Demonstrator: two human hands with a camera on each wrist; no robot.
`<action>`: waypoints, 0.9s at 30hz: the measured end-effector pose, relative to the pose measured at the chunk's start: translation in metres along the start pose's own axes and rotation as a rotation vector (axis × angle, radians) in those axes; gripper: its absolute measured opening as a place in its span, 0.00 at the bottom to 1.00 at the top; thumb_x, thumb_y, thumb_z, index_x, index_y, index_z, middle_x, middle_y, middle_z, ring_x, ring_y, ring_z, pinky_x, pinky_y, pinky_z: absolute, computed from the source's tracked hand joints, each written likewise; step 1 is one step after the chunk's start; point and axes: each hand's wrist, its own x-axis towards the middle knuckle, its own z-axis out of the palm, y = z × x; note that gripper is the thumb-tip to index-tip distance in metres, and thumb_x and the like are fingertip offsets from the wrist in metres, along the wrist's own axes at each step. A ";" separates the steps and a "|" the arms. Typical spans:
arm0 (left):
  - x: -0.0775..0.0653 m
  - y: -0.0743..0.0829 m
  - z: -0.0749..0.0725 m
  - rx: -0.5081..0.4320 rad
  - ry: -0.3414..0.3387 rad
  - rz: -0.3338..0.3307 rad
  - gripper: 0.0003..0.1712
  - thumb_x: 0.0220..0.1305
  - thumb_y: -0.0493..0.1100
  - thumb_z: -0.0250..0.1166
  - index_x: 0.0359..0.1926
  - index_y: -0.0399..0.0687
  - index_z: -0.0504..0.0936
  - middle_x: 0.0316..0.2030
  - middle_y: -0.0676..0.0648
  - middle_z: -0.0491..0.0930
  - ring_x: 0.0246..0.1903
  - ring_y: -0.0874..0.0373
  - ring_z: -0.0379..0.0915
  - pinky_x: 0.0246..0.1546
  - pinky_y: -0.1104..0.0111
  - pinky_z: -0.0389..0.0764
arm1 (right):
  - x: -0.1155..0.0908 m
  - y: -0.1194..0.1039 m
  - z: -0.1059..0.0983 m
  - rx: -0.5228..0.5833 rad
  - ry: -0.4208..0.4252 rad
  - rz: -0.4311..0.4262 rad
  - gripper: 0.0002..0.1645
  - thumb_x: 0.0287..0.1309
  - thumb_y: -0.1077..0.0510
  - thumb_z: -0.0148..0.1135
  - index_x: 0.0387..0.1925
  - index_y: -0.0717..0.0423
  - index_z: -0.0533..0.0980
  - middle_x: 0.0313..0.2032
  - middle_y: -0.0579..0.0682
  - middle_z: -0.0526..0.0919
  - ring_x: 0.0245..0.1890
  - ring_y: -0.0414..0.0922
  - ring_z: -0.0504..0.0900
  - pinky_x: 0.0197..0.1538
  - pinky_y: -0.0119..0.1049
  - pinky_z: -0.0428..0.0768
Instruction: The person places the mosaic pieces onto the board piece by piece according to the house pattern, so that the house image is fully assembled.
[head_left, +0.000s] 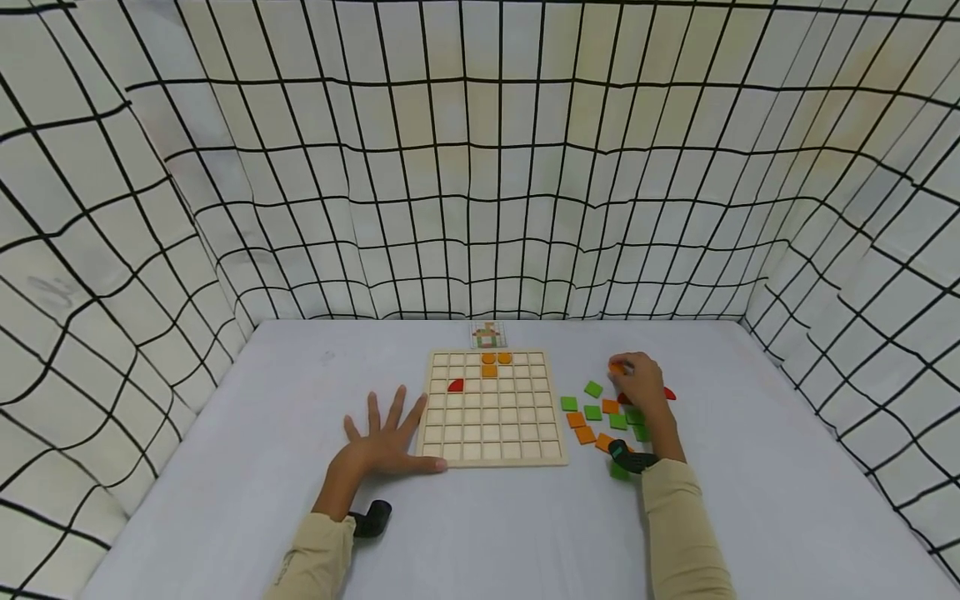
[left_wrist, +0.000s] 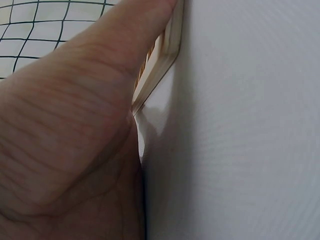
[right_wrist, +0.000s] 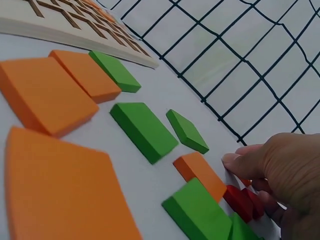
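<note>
A wooden grid board [head_left: 498,461] lies on the table, with two orange round pieces [head_left: 489,358], an orange square [head_left: 489,372] and a red quarter-round piece [head_left: 455,386] in its cells. My left hand [head_left: 381,446] is spread flat at the board's left side, its thumb at the near left corner and the index finger along the edge. To the right of the board, my right hand [head_left: 642,385] pinches an orange piece [head_left: 617,368], mostly covered by the fingers. Red pieces [right_wrist: 239,202] lie right under that hand in the right wrist view.
Loose green squares [head_left: 592,412] and orange squares [head_left: 585,435] are scattered between the board and my right forearm. A small pattern card [head_left: 488,334] stands behind the board's far edge. White walls with black netting [head_left: 480,208] enclose the table's back and sides.
</note>
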 end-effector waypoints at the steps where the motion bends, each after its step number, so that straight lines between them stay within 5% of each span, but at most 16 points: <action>1: -0.001 0.001 -0.001 -0.001 0.005 0.005 0.68 0.46 0.78 0.64 0.78 0.54 0.43 0.77 0.36 0.30 0.71 0.26 0.14 0.58 0.23 0.26 | -0.001 0.001 -0.001 -0.001 -0.007 -0.004 0.17 0.62 0.60 0.62 0.51 0.64 0.79 0.56 0.68 0.76 0.59 0.64 0.71 0.63 0.59 0.67; 11: -0.002 0.003 -0.003 0.016 0.000 -0.001 0.67 0.47 0.77 0.65 0.78 0.54 0.42 0.77 0.36 0.29 0.71 0.25 0.14 0.58 0.23 0.28 | -0.004 0.001 -0.008 -0.014 -0.062 -0.036 0.18 0.63 0.62 0.61 0.53 0.63 0.79 0.59 0.68 0.75 0.63 0.64 0.70 0.66 0.60 0.66; 19: 0.002 0.000 -0.001 0.012 0.004 0.000 0.68 0.47 0.78 0.64 0.78 0.55 0.42 0.77 0.36 0.28 0.71 0.26 0.13 0.57 0.23 0.27 | -0.008 0.005 -0.004 -0.033 -0.035 -0.166 0.13 0.62 0.62 0.63 0.47 0.61 0.82 0.54 0.65 0.77 0.56 0.63 0.69 0.56 0.56 0.70; 27: 0.001 0.001 0.001 0.011 0.005 0.001 0.68 0.47 0.78 0.64 0.78 0.55 0.42 0.77 0.36 0.28 0.71 0.26 0.13 0.57 0.23 0.26 | -0.017 0.003 0.000 -0.071 -0.100 -0.139 0.16 0.62 0.46 0.64 0.45 0.49 0.84 0.49 0.56 0.81 0.50 0.55 0.68 0.47 0.52 0.64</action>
